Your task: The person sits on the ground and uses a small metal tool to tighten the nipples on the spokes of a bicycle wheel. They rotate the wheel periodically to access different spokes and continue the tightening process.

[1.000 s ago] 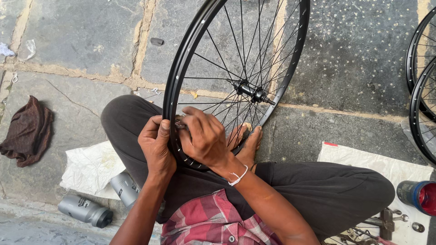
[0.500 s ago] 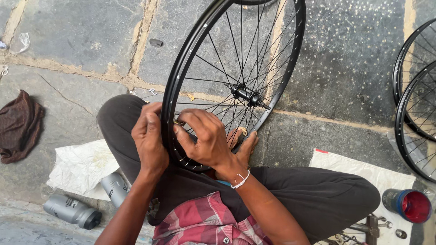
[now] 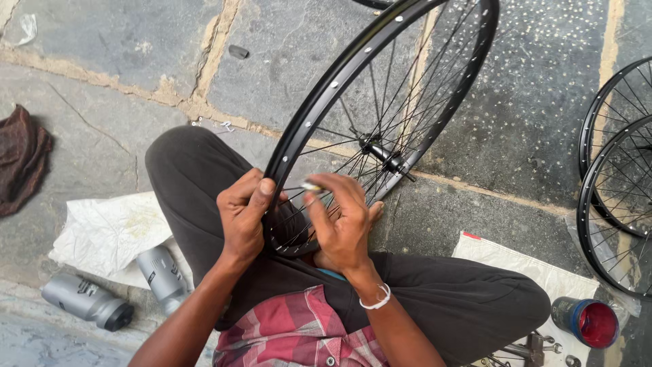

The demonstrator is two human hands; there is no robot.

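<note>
A black spoked bicycle wheel rim (image 3: 339,85) stands tilted on my lap, its hub (image 3: 380,153) at the middle. My left hand (image 3: 243,217) grips the rim's near lower edge. My right hand (image 3: 339,221) sits among the spokes beside it, its fingertips pinching a small silvery piece (image 3: 311,185) at a spoke close to the rim. A white band circles my right wrist. I sit cross-legged in dark trousers and a red checked shirt.
Stone paving lies all around. Two grey cylinders (image 3: 88,302) (image 3: 163,278) and a white sack (image 3: 109,231) lie at left, a brown cloth (image 3: 24,160) further left. More black wheels (image 3: 614,197) lean at right. A red-filled tin (image 3: 587,323) and metal tools (image 3: 530,352) sit at lower right.
My right hand has shifted from covering the rim's edge to pinching a small piece at a spoke. The left hand stays gripping the rim, and the view has moved closer.
</note>
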